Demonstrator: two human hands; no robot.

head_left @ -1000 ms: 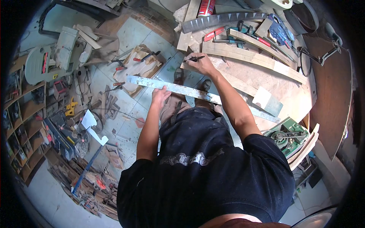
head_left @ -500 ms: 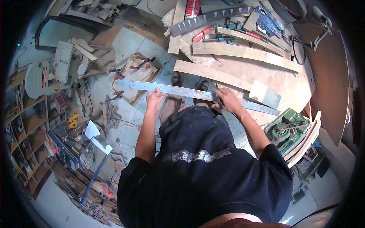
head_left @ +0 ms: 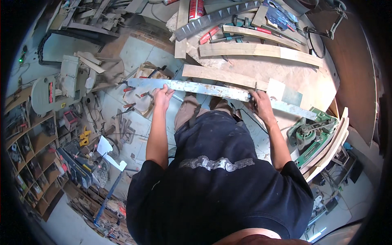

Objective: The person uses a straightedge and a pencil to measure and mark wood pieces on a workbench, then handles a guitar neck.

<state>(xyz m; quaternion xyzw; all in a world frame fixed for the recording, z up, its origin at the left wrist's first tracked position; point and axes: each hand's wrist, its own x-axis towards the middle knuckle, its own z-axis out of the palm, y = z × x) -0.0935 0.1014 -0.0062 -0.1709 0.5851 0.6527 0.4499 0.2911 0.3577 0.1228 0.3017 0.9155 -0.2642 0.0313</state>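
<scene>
Metal strip [head_left: 208, 88]: one, long, spanning my view near the counter [head_left: 322, 87] | Left hand [head_left: 161, 98]: gripping strip's left part | Right hand [head_left: 262, 105]: gripping strip farther right, perhaps with a pen [head_left: 256, 86], too small for me to confirm

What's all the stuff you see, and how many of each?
metal strip: one, silver, held
thin stick: one, dark, centre-right
workbench: one, pale brown, upper right
planks: several, pale, mostly on workbench
can: at least one, red, top
lamp: one, grey, upper right
belt machine: one, green, right
shelf: one, brown, left
clamps: several, red-handled, left of centre
small tool: one, yellow, left
wood scraps: uncountable, mixed browns, left
shirt: one, black, bottom
left hand: one, bare, on strip
right hand: one, bare, on strip
</scene>
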